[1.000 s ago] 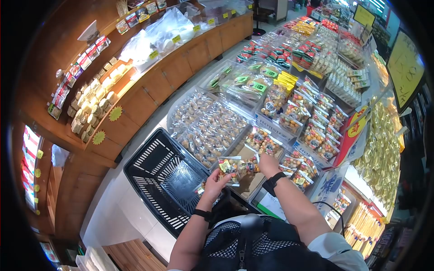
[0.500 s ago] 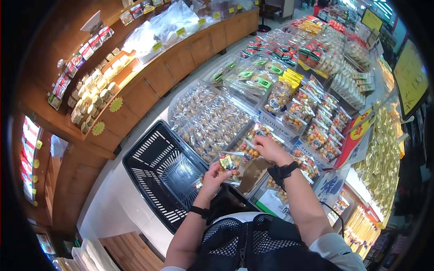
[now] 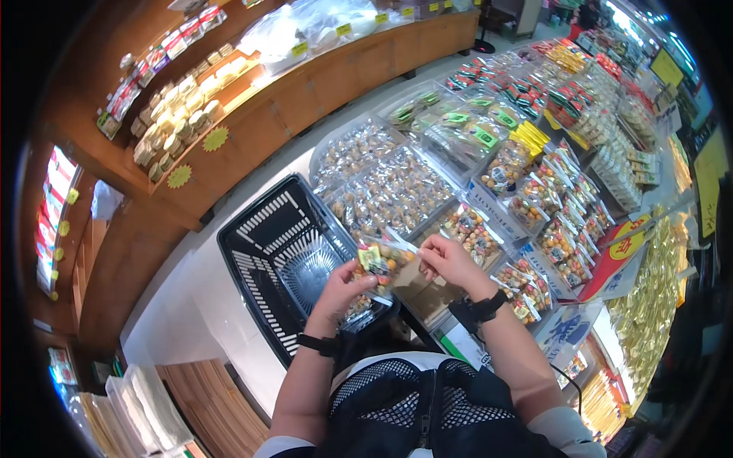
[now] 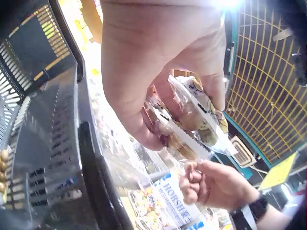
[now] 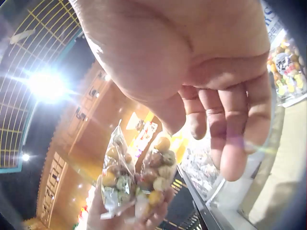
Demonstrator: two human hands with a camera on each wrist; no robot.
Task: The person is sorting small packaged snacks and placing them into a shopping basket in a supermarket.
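My left hand (image 3: 336, 294) holds two clear bags (image 3: 382, 263) of round, mixed-colour snacks beside the black shopping basket (image 3: 259, 229). In the left wrist view, thumb and fingers curl round one bag (image 4: 206, 112) and the other bag (image 4: 177, 139), side by side with white top strips. My right hand (image 3: 450, 263) is just right of them, over a bin of similar bags. The right wrist view shows this hand (image 5: 216, 96) with relaxed, slightly bent fingers and nothing in its grasp. More of the same bags (image 3: 469, 229) lie at the bin's far end.
Left of the bin, trays hold many small wrapped snacks (image 3: 389, 195). Another compartment of mixed snack bags (image 3: 523, 286) is to the right. A curved wooden counter (image 3: 305, 99) runs along the far left, across the tiled aisle (image 3: 187, 286).
My right hand has let go of a bag. Both bags are now in my left hand, slightly nearer the basket. The head view has shifted, moving the counter rightward in the picture.
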